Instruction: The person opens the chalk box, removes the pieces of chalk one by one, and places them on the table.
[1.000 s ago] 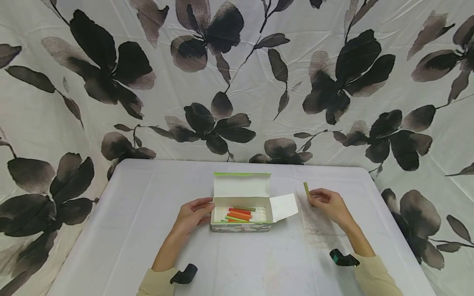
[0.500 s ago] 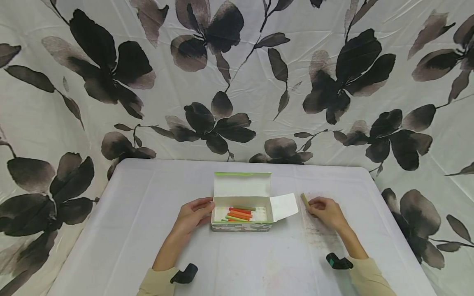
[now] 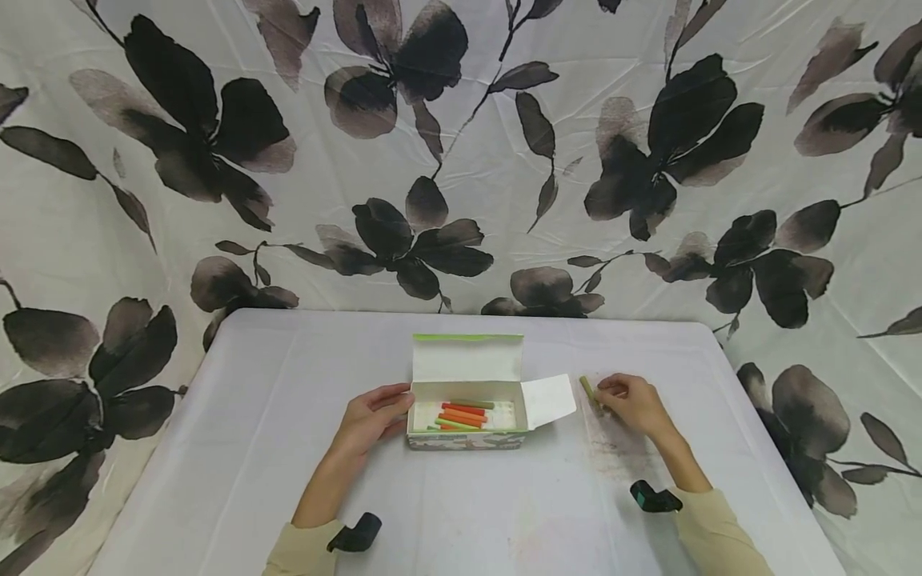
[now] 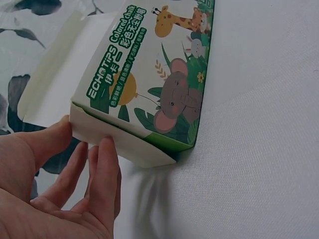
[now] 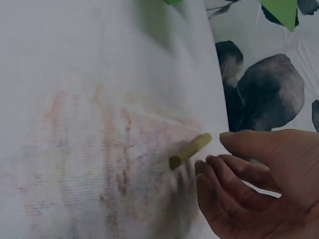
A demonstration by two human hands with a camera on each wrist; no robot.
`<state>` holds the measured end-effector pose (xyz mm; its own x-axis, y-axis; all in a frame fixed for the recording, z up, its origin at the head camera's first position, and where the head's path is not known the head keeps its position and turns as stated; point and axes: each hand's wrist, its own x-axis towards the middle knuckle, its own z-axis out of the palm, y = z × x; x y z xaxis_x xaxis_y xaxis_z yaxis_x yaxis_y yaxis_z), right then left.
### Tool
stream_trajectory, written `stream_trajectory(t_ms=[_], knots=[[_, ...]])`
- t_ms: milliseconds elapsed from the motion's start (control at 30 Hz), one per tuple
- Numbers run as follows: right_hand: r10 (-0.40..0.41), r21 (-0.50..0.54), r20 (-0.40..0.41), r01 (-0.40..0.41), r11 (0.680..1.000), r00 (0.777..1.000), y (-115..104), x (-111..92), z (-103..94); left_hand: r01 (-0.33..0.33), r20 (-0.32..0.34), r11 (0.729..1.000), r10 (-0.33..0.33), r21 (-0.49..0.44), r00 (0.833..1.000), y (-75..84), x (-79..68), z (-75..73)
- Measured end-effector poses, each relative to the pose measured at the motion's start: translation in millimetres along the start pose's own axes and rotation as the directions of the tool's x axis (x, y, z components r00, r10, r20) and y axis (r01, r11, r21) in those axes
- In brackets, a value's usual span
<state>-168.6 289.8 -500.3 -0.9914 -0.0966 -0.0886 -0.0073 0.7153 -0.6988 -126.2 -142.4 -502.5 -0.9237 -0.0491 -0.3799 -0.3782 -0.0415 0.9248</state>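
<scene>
The left hand's [image 3: 370, 416] slightly spread fingers [image 4: 105, 167] and thumb touch the end of the open colored chalk box [image 3: 467, 442], which holds red, orange and green chalk sticks [image 3: 464, 416]. By the smudged surface [image 3: 461, 512], an olive chalk stick [image 5: 191, 151] lies just beyond the right hand's [image 3: 634, 402] parted, curved fingers, ungripped.

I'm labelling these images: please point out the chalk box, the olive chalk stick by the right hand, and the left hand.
Chalk box [image 4: 143, 78]: left wrist view, on its printed wall.
Olive chalk stick [image 5: 191, 151]: right wrist view, on its middle.
Left hand [image 3: 370, 417]: head view, middle of the hand.
</scene>
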Motion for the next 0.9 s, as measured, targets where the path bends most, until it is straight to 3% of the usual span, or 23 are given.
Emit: stream_trajectory(t_ms=[400, 900], knots=[[-0.131, 0.080, -0.053, 0.135, 0.988, 0.990, -35.5, 7.7, -19.5, 0.002, 0.008, 1.000, -0.002, -0.008, 1.000, 0.2, 1.6, -0.2], [-0.215, 0.129, -0.035, 0.217, 0.968, 0.976, -89.3, 12.4, -9.3, 0.018, 0.012, 1.000, -0.018, -0.011, 1.000, 1.5, 1.5, -1.1]])
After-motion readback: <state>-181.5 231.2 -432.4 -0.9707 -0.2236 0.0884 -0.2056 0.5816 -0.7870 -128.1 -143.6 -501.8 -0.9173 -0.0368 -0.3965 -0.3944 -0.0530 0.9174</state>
